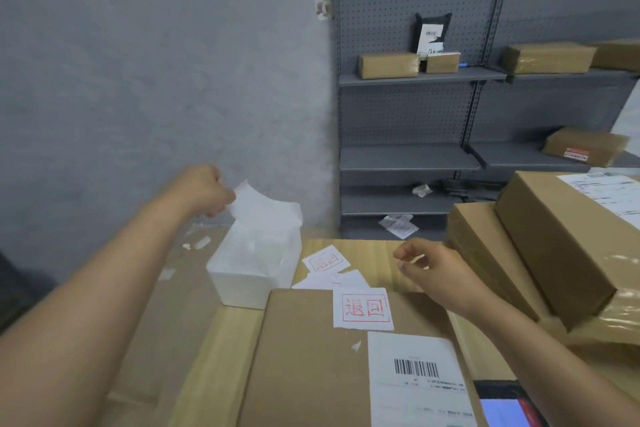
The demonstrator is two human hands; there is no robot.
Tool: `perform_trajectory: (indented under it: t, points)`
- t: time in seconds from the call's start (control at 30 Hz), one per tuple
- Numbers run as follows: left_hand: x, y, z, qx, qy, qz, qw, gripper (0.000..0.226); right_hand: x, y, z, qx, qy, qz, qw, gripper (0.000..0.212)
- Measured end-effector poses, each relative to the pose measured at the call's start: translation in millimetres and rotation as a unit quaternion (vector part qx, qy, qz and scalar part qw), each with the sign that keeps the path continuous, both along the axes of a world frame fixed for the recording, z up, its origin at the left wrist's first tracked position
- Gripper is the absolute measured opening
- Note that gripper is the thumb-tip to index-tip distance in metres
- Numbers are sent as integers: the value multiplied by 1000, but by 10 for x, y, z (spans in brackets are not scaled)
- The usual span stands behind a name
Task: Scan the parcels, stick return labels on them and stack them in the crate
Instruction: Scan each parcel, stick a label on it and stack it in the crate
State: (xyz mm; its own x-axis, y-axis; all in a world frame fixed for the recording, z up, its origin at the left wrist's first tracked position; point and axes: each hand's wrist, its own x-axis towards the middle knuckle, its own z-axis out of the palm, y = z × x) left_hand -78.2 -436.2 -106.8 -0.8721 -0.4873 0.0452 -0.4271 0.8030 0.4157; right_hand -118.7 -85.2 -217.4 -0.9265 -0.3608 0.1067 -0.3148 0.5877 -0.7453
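Wooden table (367,250), grey wall, pegboard shelving (415,76). Parcel (311,357): label (363,308) reads 退回. Left hand (207,189) pinches white sheet (256,204); right hand (433,267) loosely curled, empty.

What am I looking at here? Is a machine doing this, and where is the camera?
No machine: a person wears the camera on the head, looking down at two bare arms. The left hand pinches a white sheet over a white box. The right hand hovers loosely, holding nothing. On the wooden table lies a cardboard parcel bearing a red-stamped return label and a barcode label. Spare labels lie beyond it; more parcels are stacked at right.
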Motion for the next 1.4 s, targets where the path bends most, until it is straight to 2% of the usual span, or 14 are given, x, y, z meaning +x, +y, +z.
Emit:
perform_trajectory:
  t: [0.1, 0.27, 0.4, 0.53, 0.57, 0.63, 0.7, 0.77, 0.87, 1.0, 1.13, 1.27, 1.4]
  points:
    - [160, -82, -202, -77, -53, 22, 995, 9, 66, -6, -10, 3, -2, -2, 1000, 6]
    - [240, -15, -513, -114, -103, 23, 988, 9, 189, 43, -19, 12, 2, -14, 1000, 5]
    - [284, 49, -482, -147, -97, 27, 984, 16, 310, 102, -24, 1, -2, -27, 1000, 6]
    - [392, 270, -443, -155, -37, -12, 987, 15, 452, 140, -35, 14, 27, -61, 998, 12]
    - [429, 348, -440, -135, -34, -35, 990, 16, 491, 145, -35, 14, 34, -72, 997, 14]
    - [530, 504, -444, -38, -81, -84, 992, 20, 566, 162, -26, 11, 32, -92, 995, 19]
    - [694, 643, -472, 74, -176, -127, 973, 26, 673, 184, -26, 19, 6, -107, 994, 28]
    - [856, 738, -564, 98, -231, -153, 956, 27, 799, 200, -57, 41, -17, -128, 991, 38]
    - [1080, 820, -742, 94, -196, -149, 965, 29, 1037, 184, -95, 56, -27, -156, 986, 51]
    - [1387, 826, -909, 157, -200, -126, 959, 46, 1322, 224, -168, 65, -85, -183, 977, 64]
    - [1623, 832, -995, 251, -212, -126, 936, 36, 1574, 309, -249, 14, -154, -187, 970, 40]
    - [1770, 916, -926, 231, -176, -142, 946, 24, 1739, 286, -149, -26, -123, -196, 972, 34]
    - [1893, 895, -655, 214, -102, -130, 963, 29, 1788, 206, 155, -47, -62, -191, 979, 39]
